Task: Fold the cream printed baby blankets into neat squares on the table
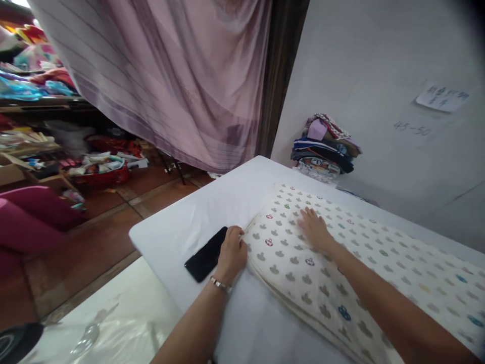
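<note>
A long white cloth [291,258] printed with small grey, red, green and blue motifs lies in layers across the right part of the table. My left hand [233,253], a bracelet at its wrist, is at the cloth's left edge with its fingers curled closed on the edge. Flat on top of the cloth rests my right hand [313,230], fingers outstretched and holding nothing. Just left of my left hand a black phone [204,258] lies on the table, partly covered by that hand.
The white-covered table [170,227] has a stack of folded fabrics [322,146] behind it, by the wall. A pink curtain [197,76] hangs beyond. Clear plastic [117,341] lies on a lower surface at front left. A pink chair [34,217] and a red basket [102,174] stand left.
</note>
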The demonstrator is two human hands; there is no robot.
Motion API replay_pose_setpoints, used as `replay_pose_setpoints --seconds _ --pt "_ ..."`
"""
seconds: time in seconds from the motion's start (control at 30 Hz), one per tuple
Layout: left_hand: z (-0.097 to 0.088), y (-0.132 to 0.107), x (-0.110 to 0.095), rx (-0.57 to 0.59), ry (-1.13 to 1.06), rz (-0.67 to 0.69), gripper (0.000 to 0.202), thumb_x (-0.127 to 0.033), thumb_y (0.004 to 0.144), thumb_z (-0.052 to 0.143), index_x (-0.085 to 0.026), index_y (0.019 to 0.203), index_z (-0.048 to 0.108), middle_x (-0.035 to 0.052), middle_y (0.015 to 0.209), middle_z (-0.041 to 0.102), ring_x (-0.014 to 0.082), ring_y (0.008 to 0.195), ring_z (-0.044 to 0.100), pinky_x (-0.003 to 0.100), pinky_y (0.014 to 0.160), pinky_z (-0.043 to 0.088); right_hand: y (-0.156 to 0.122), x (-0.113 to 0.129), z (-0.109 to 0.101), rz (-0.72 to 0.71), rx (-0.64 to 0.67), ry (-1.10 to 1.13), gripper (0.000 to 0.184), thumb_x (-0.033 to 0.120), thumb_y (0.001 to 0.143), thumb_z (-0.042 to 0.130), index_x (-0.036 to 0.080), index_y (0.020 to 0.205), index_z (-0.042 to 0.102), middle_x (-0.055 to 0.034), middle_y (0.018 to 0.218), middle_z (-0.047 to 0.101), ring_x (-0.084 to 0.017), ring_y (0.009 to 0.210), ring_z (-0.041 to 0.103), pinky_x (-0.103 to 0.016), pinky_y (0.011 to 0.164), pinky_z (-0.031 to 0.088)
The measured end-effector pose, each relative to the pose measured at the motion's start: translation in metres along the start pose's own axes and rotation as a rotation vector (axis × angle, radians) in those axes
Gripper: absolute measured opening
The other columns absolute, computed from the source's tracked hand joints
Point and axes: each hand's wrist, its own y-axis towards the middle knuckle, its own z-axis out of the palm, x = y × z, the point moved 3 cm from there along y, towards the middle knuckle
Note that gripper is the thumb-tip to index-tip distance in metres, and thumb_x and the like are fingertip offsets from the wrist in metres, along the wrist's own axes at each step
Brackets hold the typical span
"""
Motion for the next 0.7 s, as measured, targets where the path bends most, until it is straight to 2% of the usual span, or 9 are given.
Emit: replay_pose_setpoints --seconds 0.07,0.13,0.23,0.5,0.63,0.7 --pt "0.001 0.0 0.001 0.008 -0.01 -0.003 0.027 -0.003 0.069 0.039 -0.021 0.087 0.047 0.0052 0.097 0.051 0.0175 0.086 0.054 0.032 0.078 0.045 -0.058 0.024 0.012 -0.203 -0.01 0.03 0.057 0.049 0.093 0.02 0.025 0.145 0.018 -0.0038 0.152 0.01 -0.024 0.139 0.002 -0.051 0.111 0.008" --pt "0.002 0.0 0.003 0.011 -0.019 -0.008 0.028 -0.002 0.069 0.038 -0.021 0.088 0.047 0.0053 0.098 0.051 0.0174 0.087 0.054 0.032 0.079 0.044 -0.115 0.044 0.029 -0.365 0.046 0.059 0.056 0.046 0.094 0.022 0.027 0.146 0.011 -0.0037 0.151 0.012 -0.023 0.139 0.006 -0.052 0.111 0.01" --pt "0.003 0.002 0.005 0.002 -0.044 -0.01 0.03 -0.001 0.068 0.037 -0.021 0.088 0.049 0.0052 0.098 0.052 0.017 0.087 0.053 0.031 0.08 0.044 -0.174 0.061 0.048 -0.488 0.1 0.044 0.062 0.048 0.092 0.032 0.025 0.145 0.01 -0.0061 0.151 0.014 -0.024 0.138 0.01 -0.052 0.111 0.012" --pt "0.004 0.002 0.009 -0.029 -0.103 -0.045 0.029 -0.003 0.07 0.041 -0.02 0.09 0.054 0.0043 0.096 0.056 0.0147 0.081 0.053 0.029 0.078 0.044 -0.24 0.066 0.068 -0.525 0.01 0.027 0.064 0.044 0.091 0.038 0.023 0.145 0.009 -0.0063 0.15 0.015 -0.026 0.138 0.014 -0.05 0.111 0.019" --pt "0.005 0.0 0.013 -0.018 -0.163 -0.207 0.028 -0.009 0.074 0.045 -0.019 0.098 0.056 0.0018 0.088 0.06 0.012 0.072 0.054 0.026 0.073 0.044 -0.262 0.058 0.065 -0.575 -0.075 0.053 0.065 0.041 0.091 0.04 0.025 0.146 0.009 -0.0056 0.149 0.02 -0.025 0.137 0.019 -0.049 0.109 0.023" --pt "0.006 0.0 0.016 0.008 -0.167 -0.284 0.029 -0.013 0.076 0.046 -0.018 0.103 0.057 0.0005 0.078 0.06 0.0117 0.066 0.055 0.024 0.067 0.045 -0.264 0.046 0.056 -0.524 -0.163 0.069 0.063 0.038 0.091 0.04 0.025 0.146 0.012 -0.0047 0.149 0.022 -0.026 0.136 0.02 -0.048 0.109 0.025"
